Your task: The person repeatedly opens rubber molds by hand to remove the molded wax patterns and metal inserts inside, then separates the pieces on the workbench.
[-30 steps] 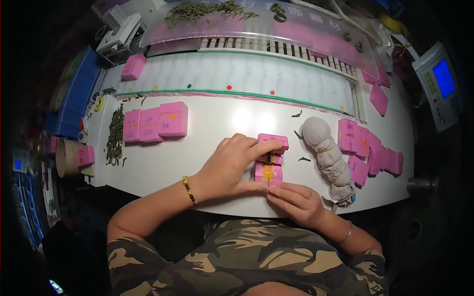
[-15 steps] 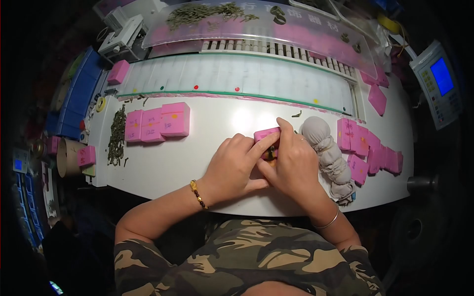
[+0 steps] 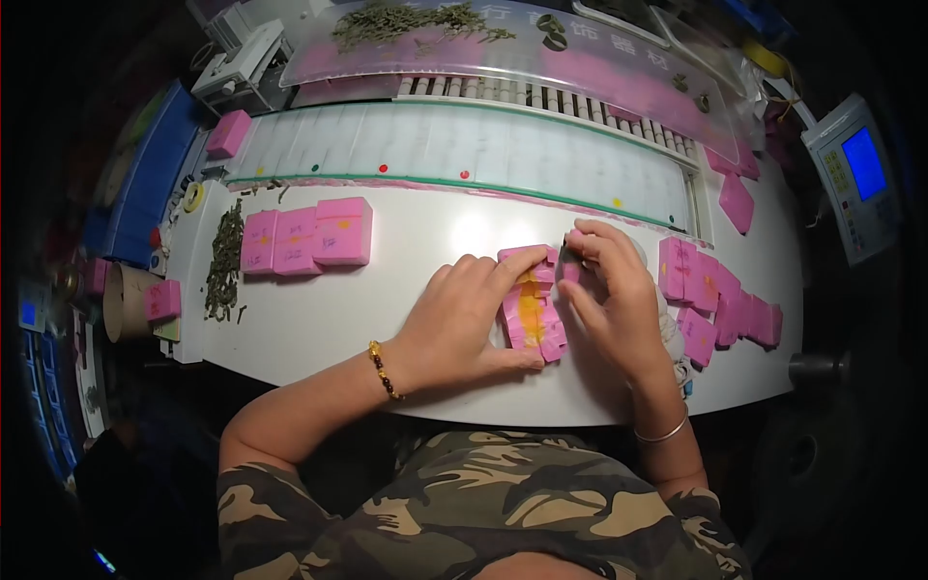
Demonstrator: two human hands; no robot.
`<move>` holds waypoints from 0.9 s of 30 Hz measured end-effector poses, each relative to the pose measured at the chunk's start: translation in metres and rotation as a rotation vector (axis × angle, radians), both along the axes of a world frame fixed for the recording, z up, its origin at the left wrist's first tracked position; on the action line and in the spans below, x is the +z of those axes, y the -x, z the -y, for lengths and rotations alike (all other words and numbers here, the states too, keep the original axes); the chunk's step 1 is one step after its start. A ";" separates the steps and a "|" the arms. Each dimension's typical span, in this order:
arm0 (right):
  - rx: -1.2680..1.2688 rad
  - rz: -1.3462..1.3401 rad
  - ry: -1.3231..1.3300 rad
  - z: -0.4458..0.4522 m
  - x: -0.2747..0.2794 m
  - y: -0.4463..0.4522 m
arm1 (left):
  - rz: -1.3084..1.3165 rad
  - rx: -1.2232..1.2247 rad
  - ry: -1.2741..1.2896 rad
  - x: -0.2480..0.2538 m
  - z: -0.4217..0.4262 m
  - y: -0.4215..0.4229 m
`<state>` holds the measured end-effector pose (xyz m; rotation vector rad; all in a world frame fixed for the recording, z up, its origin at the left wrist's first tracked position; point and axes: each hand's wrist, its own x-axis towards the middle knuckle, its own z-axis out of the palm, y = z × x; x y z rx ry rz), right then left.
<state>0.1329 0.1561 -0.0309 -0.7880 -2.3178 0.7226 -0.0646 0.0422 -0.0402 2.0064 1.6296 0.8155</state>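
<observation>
A pink block with a yellow-stained, uneven face (image 3: 529, 307) rests on the white table near its front edge. My left hand (image 3: 459, 314) grips it, with a finger across its far end and the thumb at its near end. Just to the right, my right hand (image 3: 614, 295) pinches a small pink piece (image 3: 571, 266) with something dark on it, apart from the block. Behind my right hand is a wrapped grey-white cloth bundle (image 3: 667, 329), mostly hidden.
Three marked pink blocks (image 3: 295, 239) stand at the left beside a pile of dark green pieces (image 3: 225, 256). More pink blocks (image 3: 704, 280) lie at the right. A long glass-topped conveyor (image 3: 435, 150) runs behind, with a blue-screened device (image 3: 863, 162) at far right.
My right hand has moved over the block and then away to the right with a small pink piece. More of the block's yellow face shows. The conveyor's coloured dots have shifted left.
</observation>
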 end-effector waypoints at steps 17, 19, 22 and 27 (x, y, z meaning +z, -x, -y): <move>-0.176 0.355 -0.050 -0.002 0.013 -0.044 | 0.039 -0.059 0.177 0.010 -0.017 0.011; -0.164 0.376 0.035 -0.005 0.012 -0.047 | 0.057 -0.068 0.166 0.008 -0.020 0.011; -0.110 0.296 0.012 -0.006 0.024 -0.042 | 0.080 -0.059 0.176 0.012 -0.020 0.014; -0.169 -0.056 -0.566 0.006 0.055 -0.019 | 0.051 -0.051 0.271 0.016 -0.019 0.010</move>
